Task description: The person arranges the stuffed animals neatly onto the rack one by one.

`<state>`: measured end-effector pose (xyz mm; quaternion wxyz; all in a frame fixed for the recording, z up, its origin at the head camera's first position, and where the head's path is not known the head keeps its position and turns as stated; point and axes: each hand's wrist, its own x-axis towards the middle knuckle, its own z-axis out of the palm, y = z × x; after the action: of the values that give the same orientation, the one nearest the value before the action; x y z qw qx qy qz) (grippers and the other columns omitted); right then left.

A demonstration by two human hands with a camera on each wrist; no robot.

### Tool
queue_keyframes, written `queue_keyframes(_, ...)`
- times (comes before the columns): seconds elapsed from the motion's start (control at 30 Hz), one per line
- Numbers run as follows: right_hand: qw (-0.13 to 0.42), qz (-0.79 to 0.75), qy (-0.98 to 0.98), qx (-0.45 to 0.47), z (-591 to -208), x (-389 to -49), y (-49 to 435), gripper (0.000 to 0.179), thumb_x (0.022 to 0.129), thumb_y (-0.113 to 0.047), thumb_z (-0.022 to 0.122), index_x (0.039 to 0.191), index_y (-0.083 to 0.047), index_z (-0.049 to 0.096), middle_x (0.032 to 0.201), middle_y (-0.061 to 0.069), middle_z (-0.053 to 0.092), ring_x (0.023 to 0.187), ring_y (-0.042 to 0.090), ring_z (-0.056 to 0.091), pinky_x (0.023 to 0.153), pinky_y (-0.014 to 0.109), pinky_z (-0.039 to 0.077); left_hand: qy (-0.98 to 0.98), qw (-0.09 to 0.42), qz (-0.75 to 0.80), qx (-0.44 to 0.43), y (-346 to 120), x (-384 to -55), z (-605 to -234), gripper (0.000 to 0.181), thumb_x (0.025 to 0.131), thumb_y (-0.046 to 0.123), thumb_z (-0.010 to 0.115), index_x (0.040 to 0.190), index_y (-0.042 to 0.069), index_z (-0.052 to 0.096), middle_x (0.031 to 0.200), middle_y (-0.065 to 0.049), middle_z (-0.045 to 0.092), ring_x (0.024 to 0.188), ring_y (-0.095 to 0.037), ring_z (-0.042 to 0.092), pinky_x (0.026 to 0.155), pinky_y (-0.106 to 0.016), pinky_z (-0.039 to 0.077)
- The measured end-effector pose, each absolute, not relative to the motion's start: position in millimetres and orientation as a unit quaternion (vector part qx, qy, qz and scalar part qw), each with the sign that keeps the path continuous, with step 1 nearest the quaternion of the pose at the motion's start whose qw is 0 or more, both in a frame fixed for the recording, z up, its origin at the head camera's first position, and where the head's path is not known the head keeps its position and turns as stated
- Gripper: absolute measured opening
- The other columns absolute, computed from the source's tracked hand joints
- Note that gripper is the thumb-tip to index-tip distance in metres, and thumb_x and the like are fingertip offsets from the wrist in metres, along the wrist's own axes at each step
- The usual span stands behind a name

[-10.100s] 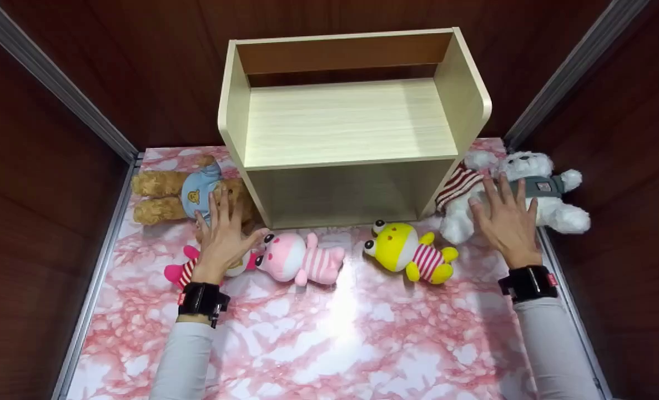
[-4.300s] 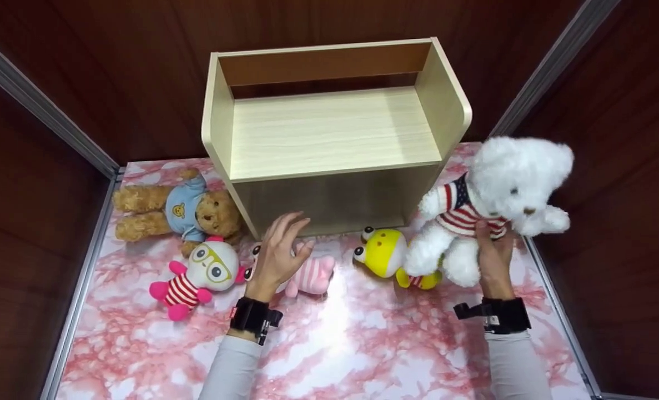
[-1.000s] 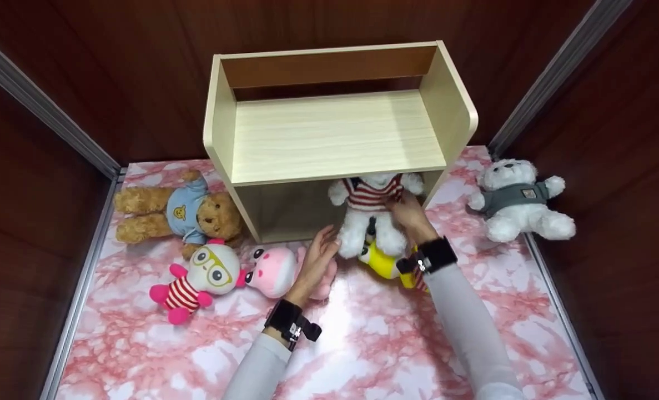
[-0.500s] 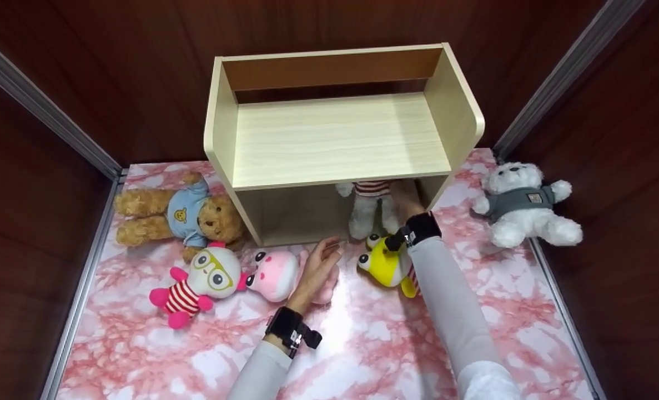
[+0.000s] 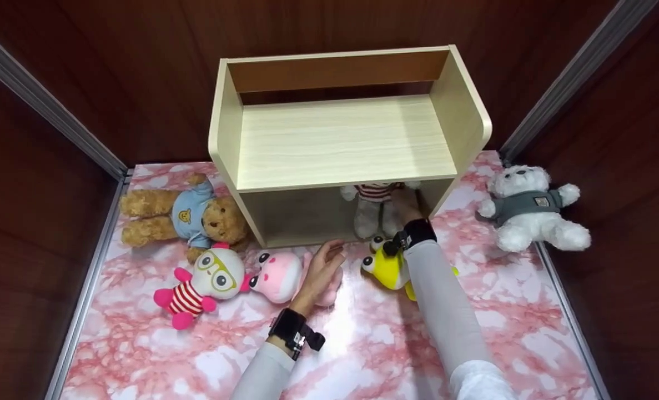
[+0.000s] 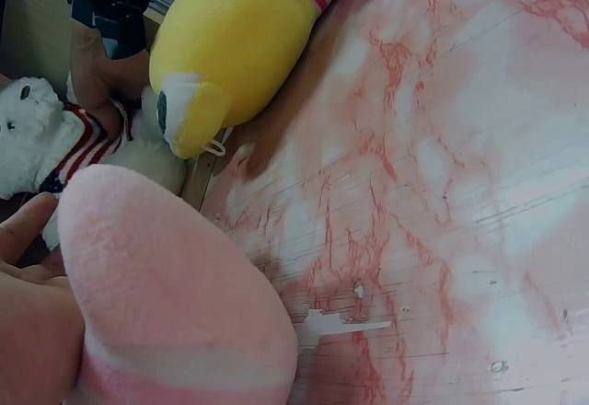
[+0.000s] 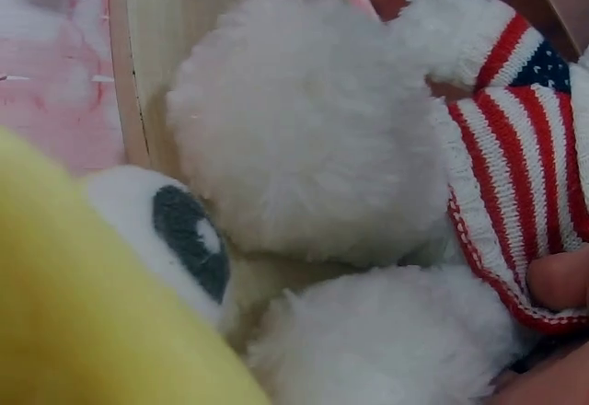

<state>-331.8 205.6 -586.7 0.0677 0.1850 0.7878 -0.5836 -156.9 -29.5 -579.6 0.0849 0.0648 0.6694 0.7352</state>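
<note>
A white teddy bear [image 5: 367,219] in a red-and-white striped sweater [image 7: 515,166] stands upright inside the lower compartment of the wooden shelf [image 5: 346,144], at its right side. The shelf board hides its head in the head view. My right hand [image 5: 406,204] grips the bear's side, thumb [image 7: 557,281] on the sweater. My left hand [image 5: 321,272] hovers over the pink plush frog [image 5: 276,278], its fingers loosely bent and holding nothing. Under my right wrist lies a yellow plush frog [image 5: 386,269], partly covered by the sleeve.
On the left lie a brown teddy bear [image 5: 190,216] in a blue shirt and a pink panda plush [image 5: 218,275] with glasses. A white bear in a grey vest [image 5: 529,205] lies at the right. Dark wooden walls [image 5: 29,222] enclose the pink marbled floor [image 5: 362,355].
My right hand has lifted the striped-sweater bear from the right side, carried it left, and pushed it deeper into the lower compartment. My left hand has moved from the left plushes toward the middle.
</note>
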Motion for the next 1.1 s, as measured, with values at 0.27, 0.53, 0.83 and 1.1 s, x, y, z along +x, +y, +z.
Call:
queue_keyframes(0.27, 0.082, -0.532, 0.822, 0.186, -588.6, -329.6, 210.3, 0.019, 0.103, -0.011, 0.040, 0.089, -0.007, 0.051, 0.114, 0.022, 0.059, 0.104, 0.030, 0.054, 0.095, 0.037, 0.048, 0.674, 0.087, 0.730, 0.063, -28.3, -154.1, -577.9, 0.045, 0.102, 0.008, 0.057, 0.139, -0.016, 0.048, 0.144, -0.036, 0.050, 0.136, -0.051, 0.046, 0.113, -0.052, 0.042)
queue_keyframes(0.53, 0.062, -0.557, 0.813, 0.159, -585.8, -319.5, 209.6, 0.020, 0.101, -0.009, 0.046, 0.111, 0.003, 0.059, 0.107, 0.017, 0.058, 0.091, 0.024, 0.054, 0.074, 0.025, 0.046, 0.677, 0.079, 0.729, 0.057, -26.3, -160.7, -593.5, 0.043, 0.102, 0.005, 0.056, 0.139, -0.014, 0.050, 0.143, -0.034, 0.053, 0.136, -0.049, 0.048, 0.114, -0.052, 0.041)
queue_keyframes(0.83, 0.041, -0.628, 0.773, 0.077, -561.8, -277.5, 203.0, 0.062, 0.107, -0.011, 0.052, 0.159, 0.006, 0.024, 0.161, 0.026, 0.033, 0.149, 0.036, 0.032, 0.123, 0.041, 0.027, 0.691, 0.068, 0.718, 0.048, -27.6, -171.3, -599.9, 0.043, 0.103, 0.004, 0.055, 0.142, -0.011, 0.049, 0.144, -0.032, 0.053, 0.137, -0.046, 0.048, 0.116, -0.051, 0.039)
queue_keyframes(1.1, 0.063, -0.642, 0.762, 0.054, -534.8, -237.0, 217.3, 0.072, 0.105, -0.014, 0.055, 0.164, 0.000, 0.016, 0.168, 0.023, 0.021, 0.152, 0.034, 0.026, 0.124, 0.042, 0.024, 0.676, 0.059, 0.732, 0.058, -34.9, -166.1, -571.8, 0.042, 0.102, 0.003, 0.056, 0.138, -0.018, 0.048, 0.140, -0.033, 0.054, 0.134, -0.045, 0.051, 0.111, -0.047, 0.045)
